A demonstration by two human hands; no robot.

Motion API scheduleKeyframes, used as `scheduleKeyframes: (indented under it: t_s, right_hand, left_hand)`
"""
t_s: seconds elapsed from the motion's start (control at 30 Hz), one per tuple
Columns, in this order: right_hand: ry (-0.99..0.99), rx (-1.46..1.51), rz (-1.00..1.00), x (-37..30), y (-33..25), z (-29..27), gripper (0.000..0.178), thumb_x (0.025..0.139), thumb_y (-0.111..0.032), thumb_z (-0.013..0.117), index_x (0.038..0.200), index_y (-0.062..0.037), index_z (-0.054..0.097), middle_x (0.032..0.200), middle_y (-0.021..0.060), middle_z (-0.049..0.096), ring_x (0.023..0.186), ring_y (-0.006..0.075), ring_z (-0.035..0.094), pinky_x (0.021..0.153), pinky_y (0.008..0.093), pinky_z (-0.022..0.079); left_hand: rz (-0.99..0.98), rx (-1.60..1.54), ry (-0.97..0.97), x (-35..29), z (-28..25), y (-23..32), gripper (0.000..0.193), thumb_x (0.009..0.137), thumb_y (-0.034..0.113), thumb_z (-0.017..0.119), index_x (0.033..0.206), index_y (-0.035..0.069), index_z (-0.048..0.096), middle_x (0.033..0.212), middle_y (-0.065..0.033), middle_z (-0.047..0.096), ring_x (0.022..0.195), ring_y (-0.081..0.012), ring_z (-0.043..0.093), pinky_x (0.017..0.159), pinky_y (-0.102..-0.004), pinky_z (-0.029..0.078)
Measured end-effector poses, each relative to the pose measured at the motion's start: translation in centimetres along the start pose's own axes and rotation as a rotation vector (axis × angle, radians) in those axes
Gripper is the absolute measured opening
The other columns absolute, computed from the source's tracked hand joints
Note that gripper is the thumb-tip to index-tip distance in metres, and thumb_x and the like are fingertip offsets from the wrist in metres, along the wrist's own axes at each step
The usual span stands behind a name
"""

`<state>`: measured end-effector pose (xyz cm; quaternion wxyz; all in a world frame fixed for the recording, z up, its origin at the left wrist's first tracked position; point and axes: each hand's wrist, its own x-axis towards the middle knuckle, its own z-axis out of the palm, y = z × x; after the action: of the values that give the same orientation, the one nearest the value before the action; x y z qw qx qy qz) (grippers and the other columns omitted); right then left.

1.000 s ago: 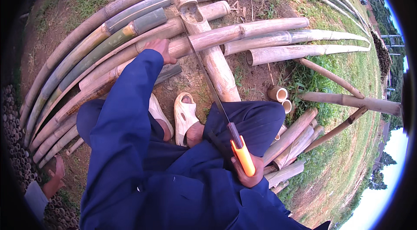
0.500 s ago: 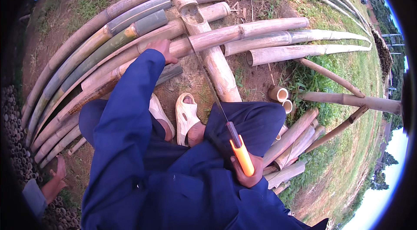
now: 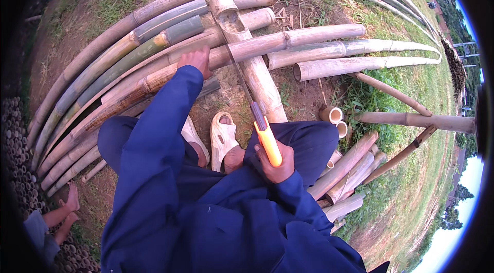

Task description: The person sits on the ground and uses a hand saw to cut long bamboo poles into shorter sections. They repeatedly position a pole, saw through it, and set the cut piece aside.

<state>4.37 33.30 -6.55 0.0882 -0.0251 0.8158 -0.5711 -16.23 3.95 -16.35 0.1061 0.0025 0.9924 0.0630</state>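
My right hand (image 3: 278, 164) is wrapped round the orange handle of a handsaw (image 3: 267, 141). Its long thin blade reaches up and away from my lap and crosses a thick bamboo pole (image 3: 309, 35). Just left of the blade, my left hand (image 3: 196, 61) grips this same pole from above, with its fingertips partly hidden. The pole lies across a stouter bamboo support (image 3: 265, 90) with an open notch cut near its far end. Whether the blade has sunk into the pole, I cannot tell.
More bamboo poles (image 3: 118, 49) lie side by side at the left. Short cut bamboo tubes (image 3: 331, 114) and a pile of cut lengths (image 3: 345, 165) sit right of my knee. Stacked bamboo pieces (image 3: 15, 134) and another person's bare feet (image 3: 69, 206) show at the left edge.
My right hand has pushed the saw forward and up to the left, so the handle is now closer to the pole. My left hand stays on the pole.
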Motion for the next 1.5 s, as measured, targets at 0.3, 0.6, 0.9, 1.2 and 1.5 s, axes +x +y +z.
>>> scheduleKeyframes:
  t_s: [0.3,0.6,0.9,1.2,1.5]
  right_hand:
    - [-0.041,-0.14,-0.004,-6.3,-2.3,-5.4,0.025,0.091,-0.006,0.074,0.115,0.0027,0.073,0.076,0.0166,0.072,0.064,0.0269,0.072,0.063,0.0336,0.054]
    - [-0.057,-0.173,-0.058,-7.0,-2.7,-6.6,0.027,0.09,-0.004,0.075,0.116,0.0003,0.073,0.087,0.019,0.075,0.074,0.029,0.076,0.069,0.0347,0.057]
    - [-0.079,-0.056,0.025,1.7,-0.3,-1.1,0.018,0.093,-0.003,0.075,0.108,0.0064,0.071,0.084,0.0064,0.072,0.074,0.0099,0.062,0.071,0.0278,0.052]
    - [-0.035,-0.079,0.01,0.6,-1.0,-1.1,0.015,0.09,-0.005,0.074,0.102,0.0038,0.071,0.074,0.0201,0.068,0.067,0.0284,0.072,0.064,0.0367,0.053]
    - [-0.079,-0.113,-0.015,-4.9,-2.9,-5.8,0.03,0.091,-0.003,0.073,0.12,0.0048,0.072,0.095,0.0196,0.077,0.087,0.029,0.079,0.079,0.0351,0.059]
  left_hand:
    - [-0.007,-0.013,-0.042,1.1,-0.1,0.3,0.072,0.069,0.044,0.09,0.121,0.003,0.062,0.109,-0.0213,0.074,0.107,-0.0387,0.071,0.093,-0.0497,0.056]
    - [-0.011,-0.021,-0.08,0.2,0.2,-0.3,0.068,0.067,0.037,0.089,0.12,0.004,0.061,0.11,-0.0227,0.073,0.11,-0.038,0.07,0.094,-0.0494,0.055]
    - [0.009,-0.006,0.022,-1.2,0.9,1.1,0.061,0.067,0.027,0.088,0.113,0.002,0.057,0.11,-0.0217,0.071,0.103,-0.0367,0.072,0.09,-0.0475,0.058]
    - [0.015,-0.026,0.052,-0.9,1.7,1.3,0.069,0.068,0.033,0.089,0.121,0.005,0.055,0.117,-0.0202,0.071,0.105,-0.039,0.071,0.09,-0.0492,0.058]
    - [-0.045,-0.001,-0.019,-1.3,1.3,0.5,0.067,0.069,0.034,0.088,0.119,0.003,0.056,0.116,-0.0199,0.071,0.106,-0.0375,0.072,0.091,-0.0487,0.058]
